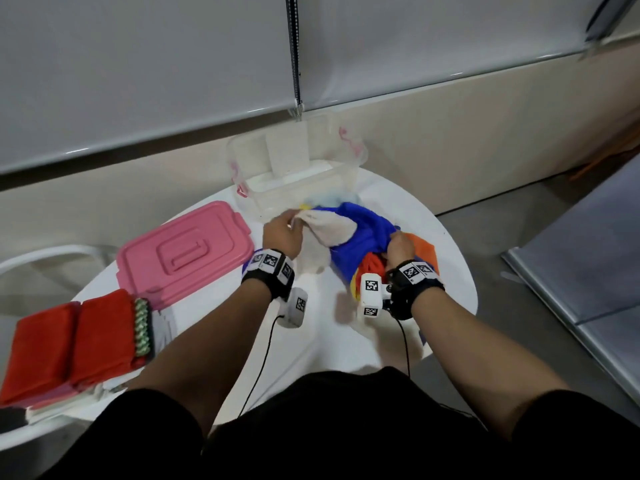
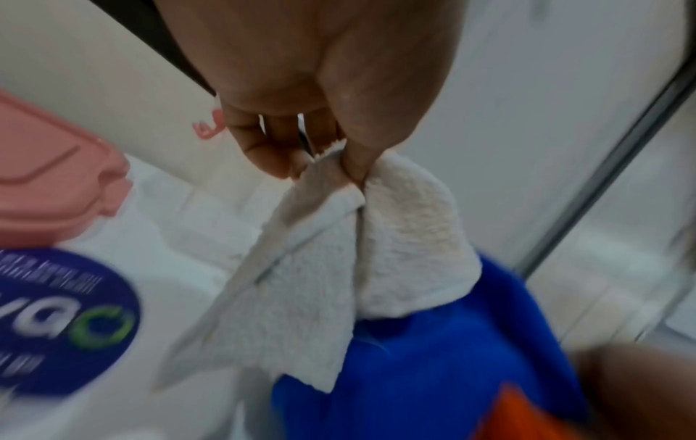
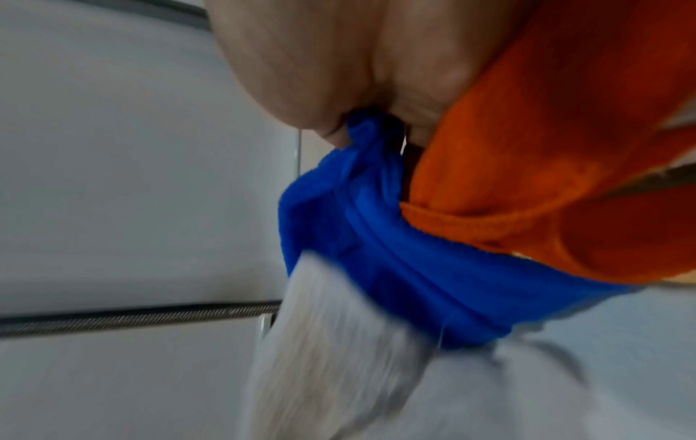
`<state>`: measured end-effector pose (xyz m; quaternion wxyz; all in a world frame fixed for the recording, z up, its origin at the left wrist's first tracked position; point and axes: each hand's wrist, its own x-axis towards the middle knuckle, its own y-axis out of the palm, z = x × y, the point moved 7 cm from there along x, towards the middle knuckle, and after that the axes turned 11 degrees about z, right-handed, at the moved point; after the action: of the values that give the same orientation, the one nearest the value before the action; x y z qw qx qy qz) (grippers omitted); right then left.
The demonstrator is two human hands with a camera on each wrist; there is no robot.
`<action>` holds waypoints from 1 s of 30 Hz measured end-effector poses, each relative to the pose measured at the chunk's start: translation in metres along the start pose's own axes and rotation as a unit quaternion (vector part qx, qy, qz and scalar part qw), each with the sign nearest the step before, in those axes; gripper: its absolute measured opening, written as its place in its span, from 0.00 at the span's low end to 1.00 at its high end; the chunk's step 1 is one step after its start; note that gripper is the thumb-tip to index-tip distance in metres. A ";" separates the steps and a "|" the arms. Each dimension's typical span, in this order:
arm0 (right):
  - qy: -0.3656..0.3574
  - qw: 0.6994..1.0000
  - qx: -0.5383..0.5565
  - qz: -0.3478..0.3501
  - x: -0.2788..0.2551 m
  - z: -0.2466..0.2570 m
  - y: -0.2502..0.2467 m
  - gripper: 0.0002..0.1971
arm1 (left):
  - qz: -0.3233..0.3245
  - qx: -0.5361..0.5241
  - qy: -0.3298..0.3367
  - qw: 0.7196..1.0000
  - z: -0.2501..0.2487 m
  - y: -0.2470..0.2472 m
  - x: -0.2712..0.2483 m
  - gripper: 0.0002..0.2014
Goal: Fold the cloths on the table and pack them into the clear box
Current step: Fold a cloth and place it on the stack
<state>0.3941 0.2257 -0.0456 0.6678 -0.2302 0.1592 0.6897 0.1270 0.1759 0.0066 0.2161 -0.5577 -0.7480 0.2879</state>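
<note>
A heap of cloths lies on the round white table, just in front of the clear box. My left hand pinches a corner of a white cloth and lifts it off the heap; the left wrist view shows thumb and fingers nipping the white cloth. My right hand grips a bunched edge of the blue cloth; in the right wrist view the blue cloth runs out of the fist beside an orange cloth. Orange cloth and red cloth lie under that hand.
The box's pink lid lies flat on the table's left part. A stack of folded red cloths sits at the near left edge. A wall and window blinds stand right behind the box. A white chair is at the left.
</note>
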 end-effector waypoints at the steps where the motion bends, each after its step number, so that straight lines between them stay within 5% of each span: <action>1: 0.008 0.999 -0.044 -0.020 0.002 -0.002 -0.013 0.12 | -0.034 -0.008 0.011 0.999 -0.009 -0.019 0.006 0.14; 7: -0.015 0.999 0.004 -0.033 -0.007 -0.009 -0.036 0.16 | -0.169 -0.093 0.113 0.975 -0.087 -0.126 0.033 0.13; 12: -0.045 0.994 -0.006 -0.099 -0.016 -0.010 -0.033 0.16 | -0.229 -0.127 0.193 0.946 -0.133 -0.167 0.018 0.11; 15: -0.189 0.941 -0.235 -0.154 -0.036 0.017 -0.013 0.28 | -0.158 -0.072 0.189 0.967 -0.135 -0.154 0.013 0.11; 18: -0.303 0.868 -0.391 -0.048 -0.042 0.012 0.030 0.27 | -0.031 0.025 0.124 0.991 -0.126 -0.124 0.015 0.12; 23: -0.327 0.916 -0.167 0.165 -0.068 0.024 0.083 0.53 | 0.205 0.178 -0.014 0.962 -0.086 -0.087 0.011 0.15; 25: -0.333 0.906 -0.156 0.211 -0.078 0.047 0.102 0.45 | 0.243 0.149 -0.050 0.957 -0.069 -0.085 0.003 0.17; 28: -0.320 0.904 -0.170 0.228 -0.087 0.071 0.117 0.16 | 0.221 -0.004 -0.086 0.972 -0.048 -0.095 -0.010 0.25; 30: -0.318 0.882 -0.210 0.278 -0.092 0.072 0.129 0.21 | 0.168 -0.053 -0.094 0.980 -0.037 -0.112 -0.016 0.27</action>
<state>0.2580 0.1783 0.0524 0.3996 -0.0798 -0.1523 0.9004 0.0758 0.1439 0.1098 0.0633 -0.6562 -0.6751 0.3311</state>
